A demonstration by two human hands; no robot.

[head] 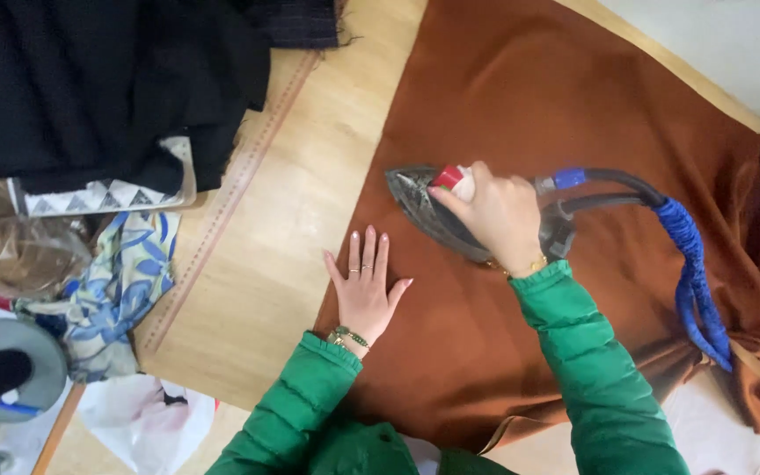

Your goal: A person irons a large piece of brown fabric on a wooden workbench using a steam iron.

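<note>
A large rust-brown cloth [556, 105] lies spread over a wooden table [301, 202]. My right hand [499, 215] grips the handle of a dark metal iron [424, 207], which rests flat on the cloth with its tip pointing left. The iron has a red knob near its front. My left hand [365, 286] lies flat, fingers apart, on the cloth's left edge just below the iron. Both arms wear green padded sleeves.
A blue-wrapped cord [692, 273] runs from the iron's rear over the cloth to the right. Black fabric [90, 79] is piled at the upper left, with a blue patterned cloth [112, 290] below it. A measuring tape [222, 207] is set along the table.
</note>
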